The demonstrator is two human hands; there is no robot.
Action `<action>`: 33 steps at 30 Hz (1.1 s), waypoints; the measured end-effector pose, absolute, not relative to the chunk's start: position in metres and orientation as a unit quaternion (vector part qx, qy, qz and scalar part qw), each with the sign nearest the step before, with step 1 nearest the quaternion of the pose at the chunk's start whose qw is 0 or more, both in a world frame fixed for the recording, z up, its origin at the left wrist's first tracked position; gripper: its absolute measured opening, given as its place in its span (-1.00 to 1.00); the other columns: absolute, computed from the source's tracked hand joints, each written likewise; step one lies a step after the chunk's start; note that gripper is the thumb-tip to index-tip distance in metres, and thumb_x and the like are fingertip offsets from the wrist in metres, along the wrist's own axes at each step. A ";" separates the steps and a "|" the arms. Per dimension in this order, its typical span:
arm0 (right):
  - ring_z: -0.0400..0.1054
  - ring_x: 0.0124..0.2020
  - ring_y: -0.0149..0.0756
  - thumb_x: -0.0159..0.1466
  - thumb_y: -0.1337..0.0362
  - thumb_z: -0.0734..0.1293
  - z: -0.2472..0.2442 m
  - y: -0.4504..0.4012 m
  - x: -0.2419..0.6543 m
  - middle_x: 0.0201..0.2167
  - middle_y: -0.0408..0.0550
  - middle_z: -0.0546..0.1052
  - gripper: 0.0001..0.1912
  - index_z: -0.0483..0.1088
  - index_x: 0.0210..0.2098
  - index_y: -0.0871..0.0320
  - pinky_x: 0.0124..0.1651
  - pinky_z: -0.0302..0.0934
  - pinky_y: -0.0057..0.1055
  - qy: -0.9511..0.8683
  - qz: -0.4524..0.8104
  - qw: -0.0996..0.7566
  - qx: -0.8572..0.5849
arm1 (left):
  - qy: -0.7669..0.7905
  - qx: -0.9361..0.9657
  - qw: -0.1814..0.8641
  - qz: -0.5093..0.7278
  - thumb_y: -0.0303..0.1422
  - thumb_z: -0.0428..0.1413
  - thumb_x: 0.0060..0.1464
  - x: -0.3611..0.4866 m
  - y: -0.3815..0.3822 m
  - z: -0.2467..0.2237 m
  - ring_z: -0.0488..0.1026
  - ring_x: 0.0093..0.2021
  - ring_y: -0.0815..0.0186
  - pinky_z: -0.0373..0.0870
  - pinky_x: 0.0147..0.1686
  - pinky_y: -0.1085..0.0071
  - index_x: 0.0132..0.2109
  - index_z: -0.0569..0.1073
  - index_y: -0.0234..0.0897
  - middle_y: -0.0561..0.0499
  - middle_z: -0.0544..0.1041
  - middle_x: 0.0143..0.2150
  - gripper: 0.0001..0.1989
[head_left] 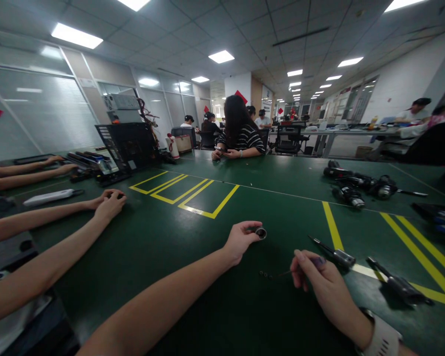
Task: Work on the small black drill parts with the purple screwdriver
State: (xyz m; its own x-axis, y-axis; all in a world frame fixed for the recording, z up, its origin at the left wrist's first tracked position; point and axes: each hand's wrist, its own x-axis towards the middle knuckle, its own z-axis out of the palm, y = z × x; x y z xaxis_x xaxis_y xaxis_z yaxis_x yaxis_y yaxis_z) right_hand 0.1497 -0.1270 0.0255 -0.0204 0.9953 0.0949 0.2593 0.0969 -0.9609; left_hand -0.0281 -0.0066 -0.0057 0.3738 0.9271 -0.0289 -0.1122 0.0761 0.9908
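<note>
At the frame's center, the left hand [241, 241] pinches a small metal ring [260, 233] between thumb and fingers above the green tabletop [163, 296]. Right of it, the right hand [319, 274] grasps a thin screwdriver [294, 269], its shaft pointing left toward several tiny dark parts [265, 275]. Two dark tools with pointed shafts [396, 286] lie at lower right, near the right hand.

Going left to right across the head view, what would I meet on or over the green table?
Slim white device, black open frame, left hand, round metal part at its fingertips, right hand, rightmost dark tool near the wristwatch.
</note>
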 end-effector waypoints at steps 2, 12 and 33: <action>0.25 -0.59 -0.38 0.27 -0.06 0.12 0.026 -0.126 0.149 -0.66 -0.19 0.35 -0.54 0.34 -0.49 0.16 -0.53 0.15 -0.44 -0.587 0.411 0.445 -0.537 | 0.369 0.544 0.630 0.413 -0.66 0.14 -0.08 -0.028 -0.007 -0.005 0.46 -0.11 0.27 0.34 0.02 0.23 -0.09 0.48 -0.28 -0.05 0.53 -0.12 -0.62; 0.25 -0.62 -0.39 0.22 -0.10 0.15 0.028 -0.124 0.150 -0.68 -0.19 0.36 -0.53 0.35 -0.52 0.16 -0.54 0.13 -0.44 -0.581 0.402 0.436 -0.558 | 0.368 0.534 0.636 0.419 -0.69 0.15 -0.11 -0.025 -0.009 0.001 0.48 -0.13 0.29 0.32 0.03 0.24 -0.13 0.51 -0.29 -0.05 0.56 -0.16 -0.63; 0.29 -0.51 -0.38 0.24 0.05 0.25 0.010 -0.118 0.160 -0.57 -0.18 0.42 -0.71 0.38 -0.44 0.13 -0.46 0.19 -0.46 -0.497 0.441 0.549 -0.507 | 0.363 0.526 0.646 0.418 -0.68 0.15 -0.11 -0.027 -0.006 -0.005 0.48 -0.11 0.28 0.33 0.03 0.24 -0.11 0.51 -0.29 -0.06 0.55 -0.12 -0.61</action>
State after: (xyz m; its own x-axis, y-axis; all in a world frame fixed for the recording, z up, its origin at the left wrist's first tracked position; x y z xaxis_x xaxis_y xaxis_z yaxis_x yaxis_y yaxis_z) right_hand 0.1599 -0.1179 0.0102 0.1172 0.9882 0.0991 0.0196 0.0974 -0.9950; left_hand -0.0272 -0.0058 -0.0053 0.3870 0.9216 -0.0290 -0.1588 0.0976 0.9825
